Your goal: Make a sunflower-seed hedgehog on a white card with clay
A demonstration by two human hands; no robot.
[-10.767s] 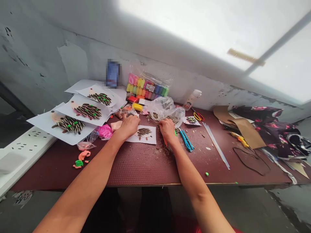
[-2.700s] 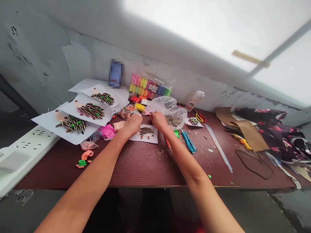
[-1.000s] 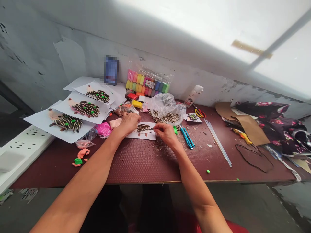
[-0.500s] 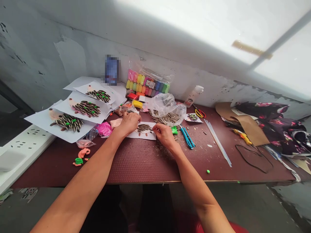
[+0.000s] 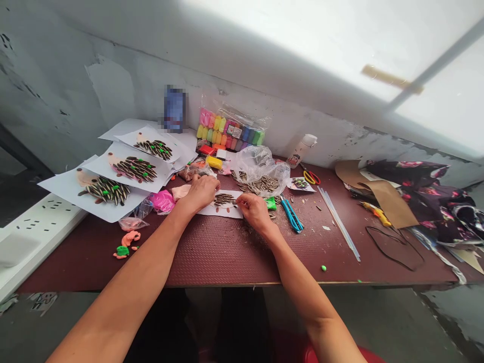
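Observation:
A small white card [image 5: 230,212] bearing rows of striped seeds [image 5: 225,199] lies between my hands on the dark red table. My left hand [image 5: 204,189] rests over the card's left end, its fingertips hidden behind the hand. At the card's right edge, my right hand [image 5: 252,207] has thumb and fingers pinched together; anything between them is too small to make out. Just behind, loose seeds [image 5: 262,184] spill from a clear plastic bag [image 5: 257,161].
Paper sheets with seed hedgehogs [image 5: 109,169] lie at the left. Coloured clay packs [image 5: 230,132] lean on the wall. To the right are a blue cutter [image 5: 291,214], scissors [image 5: 311,177], clear sticks [image 5: 339,224], a glue gun [image 5: 378,214] and a bottle [image 5: 301,150].
My right hand has shifted very slightly to the left at the card's edge. My left hand stays where it was.

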